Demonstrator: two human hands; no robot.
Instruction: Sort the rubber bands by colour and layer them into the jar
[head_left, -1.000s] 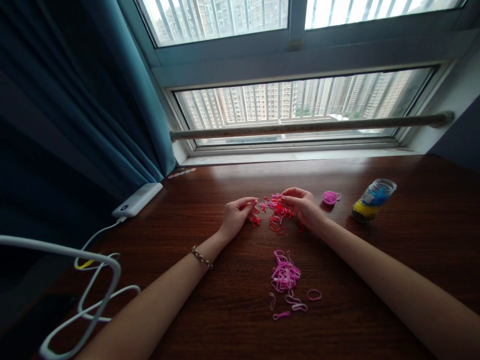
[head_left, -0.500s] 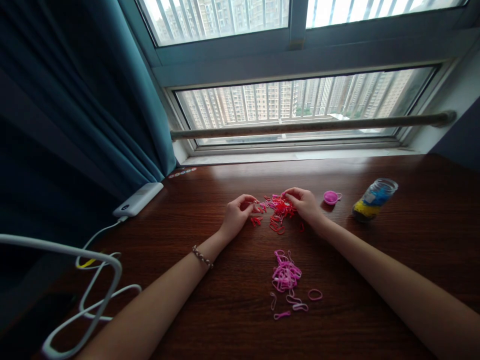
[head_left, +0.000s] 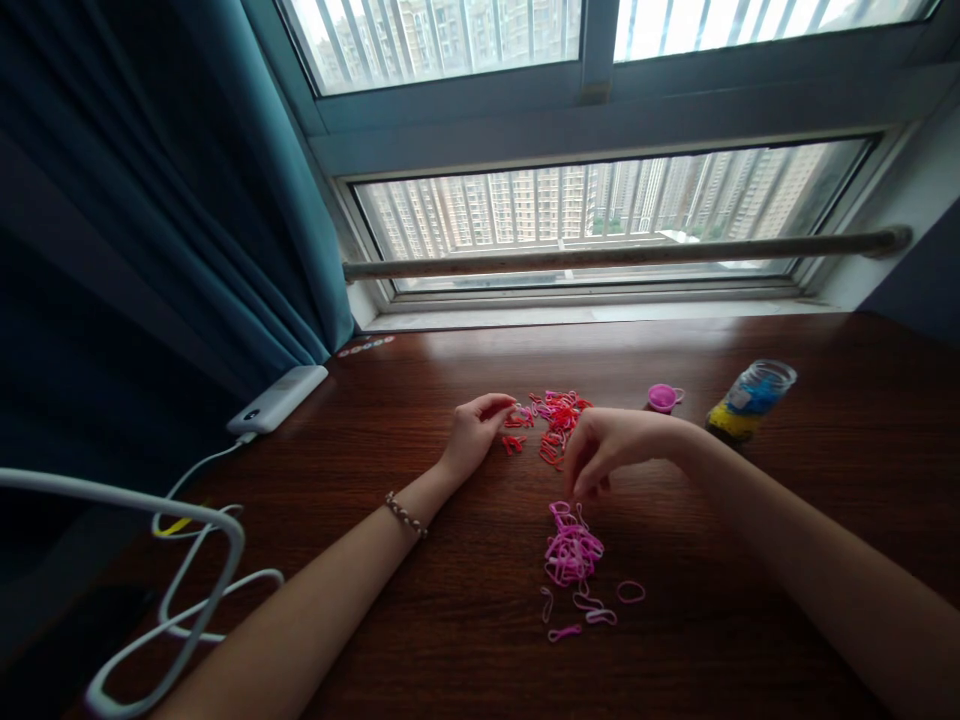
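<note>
My left hand (head_left: 474, 435) rests on the table at the left side of a mixed red and pink pile of small rubber bands (head_left: 562, 412). Its thumb and index finger are pinched together at the pile's edge; whatever is between them is too small to make out. Just above the far end of a second pile, all pink rubber bands (head_left: 574, 553), hangs my right hand (head_left: 616, 447). Its fingers point down and are closed together, and what they hold, if anything, is hidden. A few loose bands (head_left: 631, 592) lie around the pink pile.
A small pink cup (head_left: 661, 398) with a handle stands to the right, beside a glass jar (head_left: 750, 400) with blue and yellow contents. On the left lie a white power bank (head_left: 277, 398) and a white cable (head_left: 225, 540). A window (head_left: 600, 210) and curtain (head_left: 187, 180) border the table (head_left: 450, 640).
My right hand has moved from the red and pink pile toward me, to the far end of the pink pile. My left hand has stayed almost in place.
</note>
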